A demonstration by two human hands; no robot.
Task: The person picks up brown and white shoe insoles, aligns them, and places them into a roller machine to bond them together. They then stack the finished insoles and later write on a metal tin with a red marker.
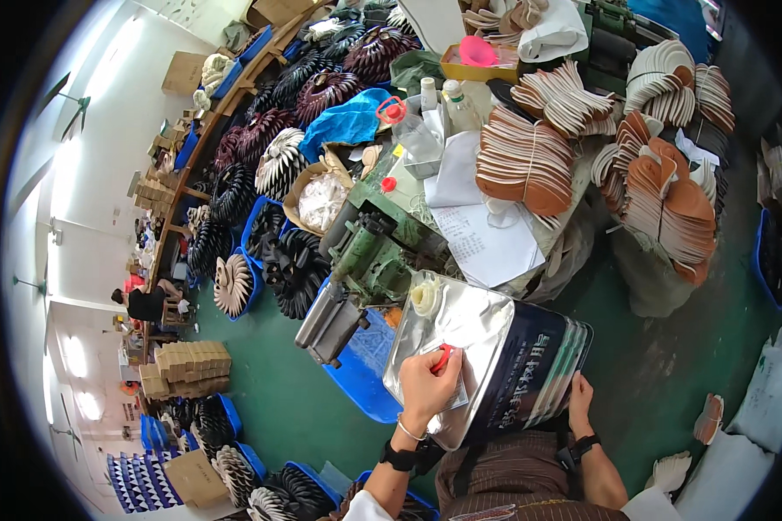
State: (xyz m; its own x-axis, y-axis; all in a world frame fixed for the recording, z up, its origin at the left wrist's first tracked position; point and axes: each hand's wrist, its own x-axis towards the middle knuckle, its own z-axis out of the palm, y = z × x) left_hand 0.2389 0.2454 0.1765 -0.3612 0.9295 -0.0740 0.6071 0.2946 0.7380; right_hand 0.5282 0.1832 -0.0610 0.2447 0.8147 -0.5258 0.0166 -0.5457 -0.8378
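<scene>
A large rectangular tin (508,369) with a shiny silver top and a dark blue side lies tilted across my lap. A pale yellow spout (425,297) sits at one corner of its top. My left hand (427,386) is closed on a small red piece (443,358) at the middle of the silver top; whether it is a handle I cannot tell. A small pale label shows under that hand. My right hand (580,405) rests against the tin's lower right end with its fingers curled round the edge, partly hidden.
A green machine (378,256) stands just beyond the tin, with a blue bin (365,365) below it. Papers (491,243), bottles and tied stacks of brown sole-shaped pieces (526,161) cover the bench. More bundles fill blue bins on the left. Another person (146,301) sits far left.
</scene>
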